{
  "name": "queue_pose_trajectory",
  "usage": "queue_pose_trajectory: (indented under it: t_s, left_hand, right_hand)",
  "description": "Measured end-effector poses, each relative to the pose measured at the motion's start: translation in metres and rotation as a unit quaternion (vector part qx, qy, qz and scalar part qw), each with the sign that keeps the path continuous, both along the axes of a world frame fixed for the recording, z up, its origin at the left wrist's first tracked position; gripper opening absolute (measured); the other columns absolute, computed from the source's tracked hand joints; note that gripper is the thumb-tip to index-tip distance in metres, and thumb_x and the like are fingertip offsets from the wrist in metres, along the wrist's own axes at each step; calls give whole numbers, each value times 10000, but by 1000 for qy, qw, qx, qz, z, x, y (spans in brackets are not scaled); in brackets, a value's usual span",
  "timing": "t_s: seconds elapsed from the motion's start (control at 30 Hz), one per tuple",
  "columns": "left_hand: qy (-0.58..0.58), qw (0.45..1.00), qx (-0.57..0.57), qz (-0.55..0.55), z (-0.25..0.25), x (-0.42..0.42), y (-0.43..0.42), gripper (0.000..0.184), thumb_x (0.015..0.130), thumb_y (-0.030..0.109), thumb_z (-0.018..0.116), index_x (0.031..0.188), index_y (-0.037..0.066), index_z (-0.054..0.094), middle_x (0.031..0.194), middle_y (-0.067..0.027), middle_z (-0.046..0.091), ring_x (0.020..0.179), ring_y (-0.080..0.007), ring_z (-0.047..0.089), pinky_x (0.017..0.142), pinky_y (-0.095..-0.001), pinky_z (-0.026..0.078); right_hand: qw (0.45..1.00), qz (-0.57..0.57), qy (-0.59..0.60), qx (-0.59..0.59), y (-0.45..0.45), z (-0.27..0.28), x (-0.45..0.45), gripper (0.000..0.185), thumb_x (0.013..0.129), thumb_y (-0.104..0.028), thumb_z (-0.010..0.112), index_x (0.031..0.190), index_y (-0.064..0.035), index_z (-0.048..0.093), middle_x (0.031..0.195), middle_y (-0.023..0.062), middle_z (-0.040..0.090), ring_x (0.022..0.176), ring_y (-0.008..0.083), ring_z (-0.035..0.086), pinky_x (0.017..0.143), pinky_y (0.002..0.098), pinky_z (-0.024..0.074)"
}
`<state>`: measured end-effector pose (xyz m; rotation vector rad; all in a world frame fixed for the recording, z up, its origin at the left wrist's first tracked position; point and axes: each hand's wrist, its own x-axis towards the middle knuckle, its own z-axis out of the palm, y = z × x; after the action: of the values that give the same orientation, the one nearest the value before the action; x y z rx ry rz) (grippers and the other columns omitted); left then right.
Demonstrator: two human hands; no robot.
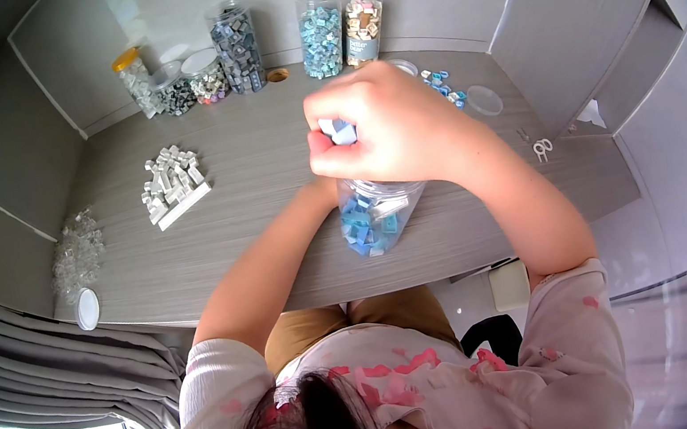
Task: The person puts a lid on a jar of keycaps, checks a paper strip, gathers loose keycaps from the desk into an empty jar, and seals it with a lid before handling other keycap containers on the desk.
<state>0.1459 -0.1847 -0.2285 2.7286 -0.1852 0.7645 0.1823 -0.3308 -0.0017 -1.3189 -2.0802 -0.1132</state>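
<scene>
Right hand [383,123] closed around small pale-blue plastic blocks [338,132].
Clear cylindrical plastic jar [405,207] of blue pieces [366,227] sits directly below, presumably to keep contents within reach; left hand [325,191] beside it, mostly hidden, grip undeterminable.

Small pale-blue and white blocks [339,131] are being held, partly enclosed, in the curled right hand [379,123] above a clear jar [407,206]. Loosely heaped blue, turquoise and whitish pieces [366,227] are being contained in the jar, its mouth being partly hidden.
</scene>
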Motion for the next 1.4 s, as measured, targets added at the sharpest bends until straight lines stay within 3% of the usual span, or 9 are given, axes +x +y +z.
queue_pose_trajectory:
  t_s: [0.43,0.63,0.8,0.87,0.93,1.03,1.2,1.3,1.4]
  left_hand:
    - [-18,999,36,37,3,-2,-3,332,841,295,698,1147,171,661,1260,-95,562,1198,-310,537,1011,-537,407]
    - [-26,996,60,64,6,-1,-7,301,839,268,699,1111,144,668,1228,-107,572,1166,-320,552,995,-525,421]
    - [-35,993,55,96,9,-10,-15,302,833,276,710,1089,124,662,1187,-131,573,1147,-334,554,975,-520,437]
    - [12,990,59,131,13,-14,-15,443,833,373,692,1206,144,618,1196,-101,534,1163,-293,524,961,-520,375]
    - [-4,984,61,169,14,-13,-20,422,822,402,705,1134,126,636,1184,-145,552,1154,-341,531,950,-520,424]
    - [27,975,66,210,18,-14,-26,438,823,436,698,1118,117,638,1185,-161,561,1142,-364,533,944,-523,441]
    - [37,973,64,217,24,-11,-24,287,850,341,690,984,95,630,960,-139,627,986,-319,591,889,-470,424]
    - [1,981,53,185,25,-10,-24,221,846,283,692,892,81,615,753,-136,626,784,-324,615,835,-445,436]
    - [-26,984,51,167,30,-15,-25,200,819,257,700,850,79,613,642,-142,602,660,-348,602,748,-424,467]
  right_hand:
    - [986,107,84,-94,-13,-2,15,133,777,-33,722,736,-8,598,719,66,593,639,195,587,597,307,468]
    - [987,70,143,-19,-22,-5,18,189,844,-164,785,817,-14,674,751,43,644,729,135,638,704,275,520]
    - [917,-37,390,73,-16,-25,69,147,912,-153,725,873,-15,695,754,11,668,721,58,589,657,232,484]
    - [912,-224,342,38,-2,-59,117,208,934,-189,699,830,-11,671,701,3,654,668,50,561,594,243,453]
    - [928,-298,223,9,11,-112,149,283,920,-305,682,823,-39,668,655,74,637,572,175,564,549,323,439]
    - [920,-359,73,-136,1,-153,149,375,837,-423,730,931,-61,694,860,128,685,845,294,671,728,428,520]
    - [952,-248,118,-137,1,-184,173,258,828,-247,762,925,-16,701,965,151,678,844,321,661,763,413,530]
    - [962,-234,112,-86,-2,-183,172,165,840,-125,752,969,-28,715,904,103,674,775,202,658,693,328,520]
    - [934,-218,279,-50,-6,-156,159,157,873,-90,729,1013,-20,720,929,66,678,809,141,640,706,277,508]
